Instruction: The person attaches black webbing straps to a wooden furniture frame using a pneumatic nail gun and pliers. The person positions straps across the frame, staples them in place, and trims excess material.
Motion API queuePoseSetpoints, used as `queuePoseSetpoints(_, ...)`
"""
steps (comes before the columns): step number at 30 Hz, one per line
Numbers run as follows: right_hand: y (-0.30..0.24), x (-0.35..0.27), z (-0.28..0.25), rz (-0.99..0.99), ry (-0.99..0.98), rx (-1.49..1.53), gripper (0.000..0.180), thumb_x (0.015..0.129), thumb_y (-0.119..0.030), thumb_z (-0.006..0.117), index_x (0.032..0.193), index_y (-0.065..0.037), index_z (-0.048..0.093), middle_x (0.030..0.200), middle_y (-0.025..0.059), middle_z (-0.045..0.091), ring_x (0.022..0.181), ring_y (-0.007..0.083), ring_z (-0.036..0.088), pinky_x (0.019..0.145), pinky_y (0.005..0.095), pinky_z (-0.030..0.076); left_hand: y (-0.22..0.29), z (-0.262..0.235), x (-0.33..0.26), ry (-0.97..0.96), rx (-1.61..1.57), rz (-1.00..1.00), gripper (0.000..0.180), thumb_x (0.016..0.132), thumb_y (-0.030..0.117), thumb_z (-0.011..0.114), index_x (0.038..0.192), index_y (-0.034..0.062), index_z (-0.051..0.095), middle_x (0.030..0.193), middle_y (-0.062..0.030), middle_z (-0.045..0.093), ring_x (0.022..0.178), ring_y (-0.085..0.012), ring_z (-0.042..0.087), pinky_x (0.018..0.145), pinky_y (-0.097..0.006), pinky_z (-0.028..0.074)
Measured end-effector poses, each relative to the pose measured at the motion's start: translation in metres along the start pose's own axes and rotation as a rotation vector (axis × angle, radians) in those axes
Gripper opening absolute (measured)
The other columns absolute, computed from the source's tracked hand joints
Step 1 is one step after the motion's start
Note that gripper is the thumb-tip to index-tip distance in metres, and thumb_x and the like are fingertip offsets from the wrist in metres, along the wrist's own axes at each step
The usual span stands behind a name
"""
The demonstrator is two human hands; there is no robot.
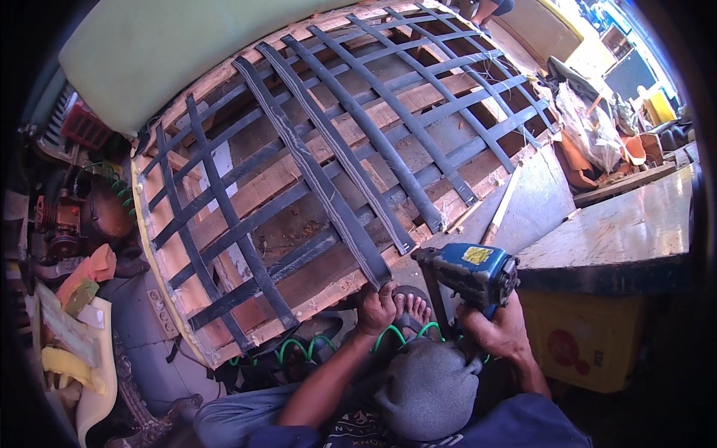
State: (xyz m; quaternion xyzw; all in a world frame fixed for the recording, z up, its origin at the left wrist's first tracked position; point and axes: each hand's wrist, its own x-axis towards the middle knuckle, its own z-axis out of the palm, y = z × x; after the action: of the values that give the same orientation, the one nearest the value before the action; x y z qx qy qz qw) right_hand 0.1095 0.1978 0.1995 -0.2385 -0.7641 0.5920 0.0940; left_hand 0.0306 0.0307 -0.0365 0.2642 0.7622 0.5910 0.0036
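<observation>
The dark webbing strap [317, 179] runs down the slope of the wooden seat frame [246, 194] and ends at the frame's lower rail, where the left hand [376, 308] has it. The fingers are curled tight around the strap's end, pulling it over the edge of the rail. Just to the right of that corner of the frame, the right hand [497, 328] is closed around the grip of a blue pneumatic staple gun [467, 272], its nose pointing toward the rail but not quite touching it, as far as I can see. A green coiled air hose [321, 345] loops below the frame's lower edge, from under the left forearm across to the gun's handle.

More straps [403, 149] of the same dark kind cross the frame, woven over and under one another, with bare planks showing through the gaps. A bare foot in a sandal [409, 306] sits just below the rail, between the two hands. The person's knee, in grey cloth, is lower still.

Above the frame's top edge lies a pale green foam cushion [172, 52]. Left of the frame there is a small engine [82, 216] and scraps of foam. Right of it stands a worn workbench [620, 231], and beyond that a heap of bags and fabric [590, 127].
</observation>
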Motion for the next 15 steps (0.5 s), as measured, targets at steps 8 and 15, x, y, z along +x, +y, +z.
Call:
queuePoseSetpoints(8,-0.026,-0.004,0.042,0.062,-0.158,-0.318,0.029,0.079,-0.013,0.067,0.101,0.006,0.068,0.066,0.0215,0.065,0.060,0.0261,0.069,0.062,0.0396,0.053,-0.019,-0.010,0.009,-0.027,0.214,0.230,0.016,0.095,0.010,0.063,0.110,0.0082,0.067,0.089,-0.0119,0.071,0.080,-0.0358,0.071,0.068,-0.045,0.057)
queuePoseSetpoints(15,-0.036,-0.007,0.059,0.089,-0.094,-0.320,0.035,0.081,-0.009,0.064,0.113,0.005,0.067,0.076,0.0183,0.070,0.064,0.0185,0.068,0.065,0.0364,0.055,-0.014,-0.029,0.031,-0.604,-0.833,-0.155,0.027,0.101,0.000,0.054,0.126,0.0101,0.057,0.091,-0.0118,0.067,0.083,-0.0258,0.072,0.072,-0.039,0.058)
